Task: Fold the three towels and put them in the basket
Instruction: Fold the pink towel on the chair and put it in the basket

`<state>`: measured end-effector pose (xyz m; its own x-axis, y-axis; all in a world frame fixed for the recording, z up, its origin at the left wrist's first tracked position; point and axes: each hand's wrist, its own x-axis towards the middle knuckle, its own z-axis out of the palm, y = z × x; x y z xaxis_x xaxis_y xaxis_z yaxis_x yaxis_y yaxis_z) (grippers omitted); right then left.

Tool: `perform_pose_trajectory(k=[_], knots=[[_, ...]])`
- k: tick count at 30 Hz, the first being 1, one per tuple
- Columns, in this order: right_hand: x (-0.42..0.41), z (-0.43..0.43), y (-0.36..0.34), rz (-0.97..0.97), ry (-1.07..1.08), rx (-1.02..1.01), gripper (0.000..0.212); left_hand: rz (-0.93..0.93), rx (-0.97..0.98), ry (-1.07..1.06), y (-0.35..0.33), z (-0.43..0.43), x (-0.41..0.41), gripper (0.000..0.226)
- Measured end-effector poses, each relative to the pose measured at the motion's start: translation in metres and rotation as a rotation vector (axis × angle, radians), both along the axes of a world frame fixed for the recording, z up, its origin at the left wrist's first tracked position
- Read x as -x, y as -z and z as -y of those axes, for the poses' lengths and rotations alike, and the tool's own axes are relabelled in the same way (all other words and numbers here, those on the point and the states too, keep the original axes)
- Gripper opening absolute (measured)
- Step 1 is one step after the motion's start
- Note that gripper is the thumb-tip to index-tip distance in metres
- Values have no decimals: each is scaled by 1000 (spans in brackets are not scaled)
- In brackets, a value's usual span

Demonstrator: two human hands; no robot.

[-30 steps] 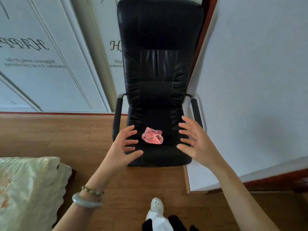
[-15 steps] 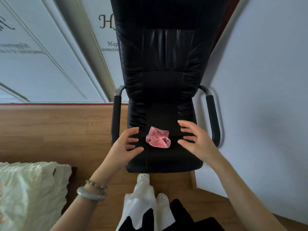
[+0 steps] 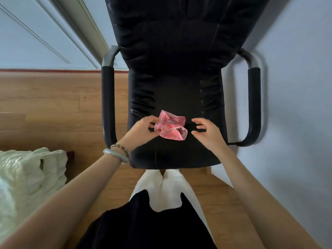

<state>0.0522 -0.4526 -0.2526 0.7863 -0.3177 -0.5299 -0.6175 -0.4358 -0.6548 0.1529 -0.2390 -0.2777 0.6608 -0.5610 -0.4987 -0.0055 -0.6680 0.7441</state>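
A small crumpled pink towel (image 3: 170, 127) lies on the seat of a black office chair (image 3: 176, 97). My left hand (image 3: 142, 130) is at the towel's left edge, with thumb and fingers pinching the cloth. My right hand (image 3: 206, 133) hovers just right of the towel, fingers spread and curled, a small gap from the cloth. No other towel and no basket is in view.
The chair's armrests (image 3: 107, 105) flank the seat on both sides. A white wall (image 3: 296, 105) stands close on the right and a white door (image 3: 45, 33) at the back left. A pale quilted bed cover (image 3: 27, 177) sits at the left over the wooden floor (image 3: 53, 105).
The camera has come closer and tilted down over the chair. Both hands have closed in on the towel, and my left hand has taken hold of its left edge.
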Motion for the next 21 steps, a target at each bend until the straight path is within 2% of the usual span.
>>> perform_pose_trajectory(k=[7, 11, 16, 21], knots=[[-1, 14, 121, -188, -67, 104, 44, 125, -20, 89, 87, 33, 16, 34], [-7, 25, 169, -236, -106, 149, 46, 171, -75, 168, 137, 43, 24, 51], [-14, 26, 203, -216, -164, 148, 35, 271, -135, 226, 173, 56, 29, 53], [-13, 26, 214, -195, -155, 133, 14, 234, -161, 81, 185, 62, 25, 33]])
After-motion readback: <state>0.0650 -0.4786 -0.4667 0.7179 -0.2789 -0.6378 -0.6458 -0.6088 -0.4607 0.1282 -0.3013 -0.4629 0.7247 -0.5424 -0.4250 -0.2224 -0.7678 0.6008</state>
